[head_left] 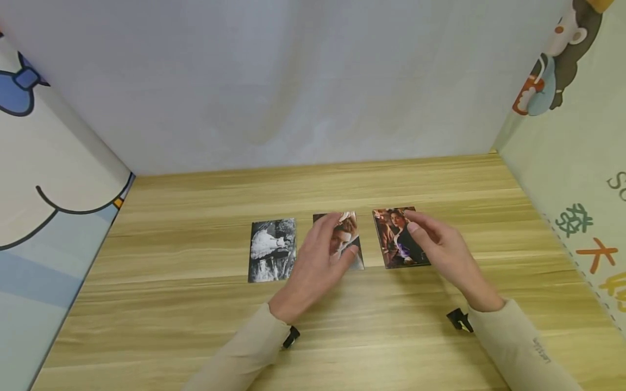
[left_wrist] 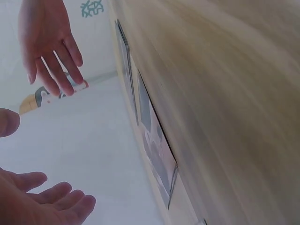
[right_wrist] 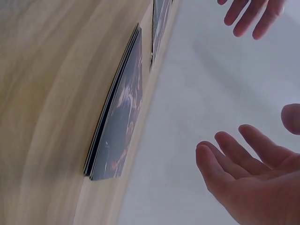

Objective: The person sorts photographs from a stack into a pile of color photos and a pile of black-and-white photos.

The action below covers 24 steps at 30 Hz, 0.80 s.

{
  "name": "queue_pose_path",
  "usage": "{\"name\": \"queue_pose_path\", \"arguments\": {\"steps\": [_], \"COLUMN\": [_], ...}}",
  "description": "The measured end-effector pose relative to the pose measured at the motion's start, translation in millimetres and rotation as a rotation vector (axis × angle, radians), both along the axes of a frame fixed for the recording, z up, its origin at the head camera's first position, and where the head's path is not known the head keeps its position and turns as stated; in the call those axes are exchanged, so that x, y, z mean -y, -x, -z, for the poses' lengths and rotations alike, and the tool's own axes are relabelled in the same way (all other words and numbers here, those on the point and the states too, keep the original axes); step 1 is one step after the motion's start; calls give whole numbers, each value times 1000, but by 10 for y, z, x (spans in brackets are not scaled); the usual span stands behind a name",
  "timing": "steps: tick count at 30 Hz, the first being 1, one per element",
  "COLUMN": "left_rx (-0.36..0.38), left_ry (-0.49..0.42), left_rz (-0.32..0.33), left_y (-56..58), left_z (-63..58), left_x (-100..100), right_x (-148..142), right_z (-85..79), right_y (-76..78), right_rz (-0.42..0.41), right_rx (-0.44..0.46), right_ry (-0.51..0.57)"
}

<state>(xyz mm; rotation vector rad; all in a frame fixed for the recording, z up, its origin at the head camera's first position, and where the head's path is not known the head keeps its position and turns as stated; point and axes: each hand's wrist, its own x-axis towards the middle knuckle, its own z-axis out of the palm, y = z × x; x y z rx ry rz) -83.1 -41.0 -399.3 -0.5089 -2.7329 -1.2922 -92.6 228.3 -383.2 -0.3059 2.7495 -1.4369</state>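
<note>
Three picture cards lie in a row on the wooden table. The left card (head_left: 266,251) is black-and-white and shows a pale dress. A portrait fills the middle card (head_left: 346,231), which my left hand (head_left: 315,266) partly covers from above in the head view. On the right is a colour card (head_left: 395,241) with a dark-clothed figure; in the right wrist view its edge looks layered, like stacked cards (right_wrist: 119,117). My right hand (head_left: 447,255) hovers at that card's right side. Both hands hold nothing, their fingers loosely bent and clear of the cards in the wrist views.
The wooden table (head_left: 195,228) meets a pale back wall (head_left: 293,98). Printed panels stand at the sides, a cartoon one (head_left: 63,163) on the left and a green one (head_left: 577,163) with lettering on the right. A black clip-like piece (head_left: 459,320) sits by the right cuff.
</note>
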Motion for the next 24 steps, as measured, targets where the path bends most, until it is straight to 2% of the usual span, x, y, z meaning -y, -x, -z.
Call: {"name": "queue_pose_path", "arguments": {"steps": [10, 15, 24], "left_rx": [-24, -3, 45], "left_ry": [141, 226, 307], "left_rz": [-32, -31, -7], "left_y": [20, 33, 47], "left_z": [58, 89, 98], "left_x": [206, 270, 332], "right_x": [198, 271, 378], "right_z": [102, 131, 152], "right_y": [12, 45, 95], "right_rz": [-53, -77, -114], "right_rx": [-34, -30, -46], "right_ry": [-18, -67, -135]}}
